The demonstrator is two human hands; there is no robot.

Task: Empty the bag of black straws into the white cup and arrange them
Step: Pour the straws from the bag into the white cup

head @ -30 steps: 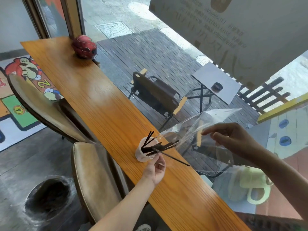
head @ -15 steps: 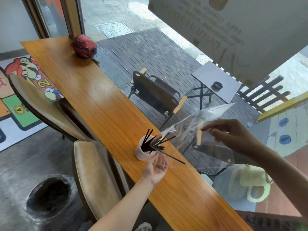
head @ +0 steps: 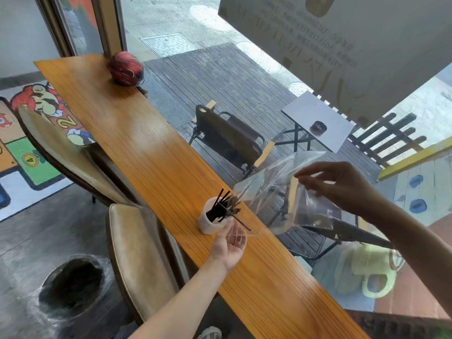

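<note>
A long wooden counter (head: 151, 152) is set against a window, with tan stools (head: 137, 260) alongside and a red ball (head: 126, 68) at its far end. The white cup (head: 208, 222) stands on it, black straws (head: 221, 207) fanned inside. The clear bag (head: 281, 192) is pinched aloft by the right hand (head: 342, 187); the left hand (head: 231, 243) is held loosely cupped, palm up, just beside the cup.

the cup (head: 212, 221) stands on the bench (head: 137, 143), straws (head: 221, 207) in it; the bag (head: 288, 192) hangs just right of it, a ball (head: 125, 68) at the bench's far end.
</note>
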